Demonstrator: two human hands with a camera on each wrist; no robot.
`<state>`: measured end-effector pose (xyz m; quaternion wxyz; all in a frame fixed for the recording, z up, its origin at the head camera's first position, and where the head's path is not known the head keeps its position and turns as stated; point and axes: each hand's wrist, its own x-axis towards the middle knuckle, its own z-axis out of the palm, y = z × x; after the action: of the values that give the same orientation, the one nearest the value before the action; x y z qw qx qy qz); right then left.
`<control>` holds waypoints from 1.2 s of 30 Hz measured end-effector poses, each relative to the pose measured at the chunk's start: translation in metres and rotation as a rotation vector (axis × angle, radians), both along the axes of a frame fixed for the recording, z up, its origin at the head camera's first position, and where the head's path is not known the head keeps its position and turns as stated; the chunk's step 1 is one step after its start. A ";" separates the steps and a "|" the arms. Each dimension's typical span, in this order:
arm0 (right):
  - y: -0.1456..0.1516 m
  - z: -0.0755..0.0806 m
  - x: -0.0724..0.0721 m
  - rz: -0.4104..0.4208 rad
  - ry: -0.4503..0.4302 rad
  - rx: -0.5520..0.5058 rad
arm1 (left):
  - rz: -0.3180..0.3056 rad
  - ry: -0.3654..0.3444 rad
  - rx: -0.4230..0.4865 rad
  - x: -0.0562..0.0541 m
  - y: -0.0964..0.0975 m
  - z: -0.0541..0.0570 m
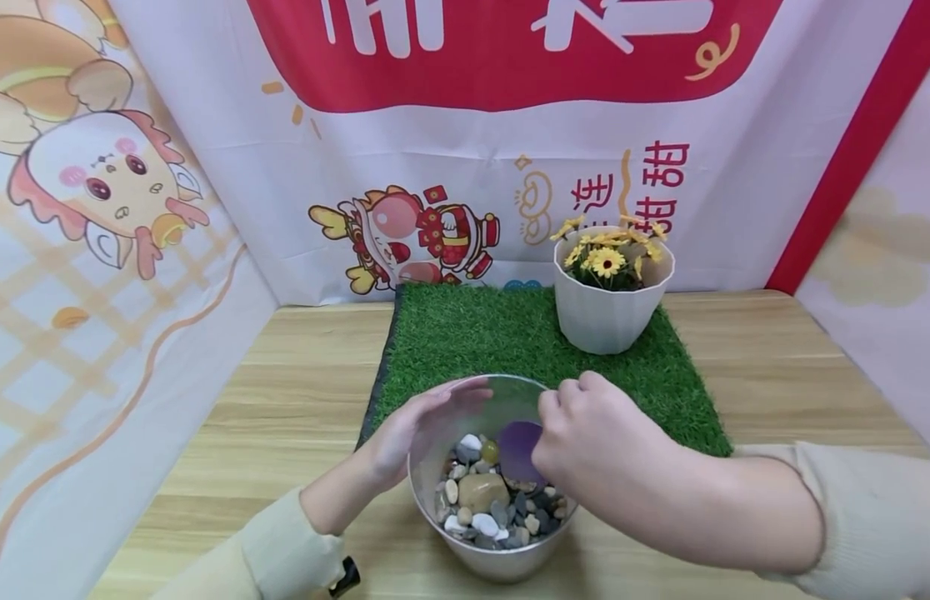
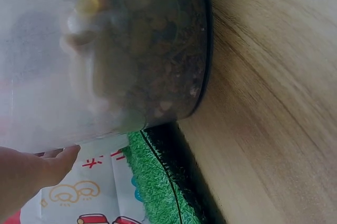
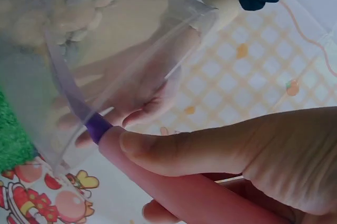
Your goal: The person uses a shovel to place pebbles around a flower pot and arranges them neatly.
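Note:
A clear bucket-shaped container point(image 1: 502, 565) stands on the wooden table, with pebbles point(image 1: 482, 493) of several colours and sizes inside. My left hand point(image 1: 393, 433) rests against the container's outer left side near the rim, its fingers fairly straight; the left wrist view shows only part of that hand point(image 2: 39, 174). With my right hand point(image 1: 596, 442) above the right rim, I grip the pink handle point(image 3: 168, 184) of a small trowel, thumb along it. The trowel's purple blade point(image 1: 519, 450) reaches down into the container at the pebbles; its tip is hard to make out.
A green artificial grass mat point(image 1: 472, 329) lies behind the container. On its far right stands a white pot point(image 1: 609, 321) of yellow flowers point(image 1: 607, 261). Printed cloth point(image 1: 465, 133) hangs behind and beside the wooden table point(image 1: 300, 375).

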<state>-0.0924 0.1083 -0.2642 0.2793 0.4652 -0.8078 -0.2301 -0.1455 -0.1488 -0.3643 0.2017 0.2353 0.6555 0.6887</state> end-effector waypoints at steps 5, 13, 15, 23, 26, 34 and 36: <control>0.002 -0.002 -0.001 -0.028 -0.042 -0.007 | 0.015 -0.010 0.006 0.000 0.000 0.000; 0.005 -0.008 -0.010 -0.032 -0.146 0.026 | 0.027 0.000 -0.009 0.001 0.000 0.001; 0.009 -0.010 -0.012 -0.032 -0.168 0.010 | 0.028 -0.001 -0.003 0.001 0.001 0.001; 0.012 -0.016 -0.019 -0.006 -0.266 -0.030 | 0.015 -0.002 0.039 0.002 0.003 -0.001; 0.009 -0.014 -0.022 0.010 -0.314 -0.046 | 0.016 -0.010 0.039 0.002 0.003 -0.001; 0.001 -0.018 -0.025 0.016 -0.367 -0.088 | 0.021 -0.030 0.049 0.003 0.003 0.000; 0.002 -0.021 -0.027 0.029 -0.349 -0.123 | 0.021 -0.037 0.055 0.003 0.003 0.000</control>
<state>-0.1192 0.1104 -0.2849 0.1664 0.4916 -0.8498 -0.0919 -0.1421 -0.1460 -0.3645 0.1999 0.2211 0.6347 0.7129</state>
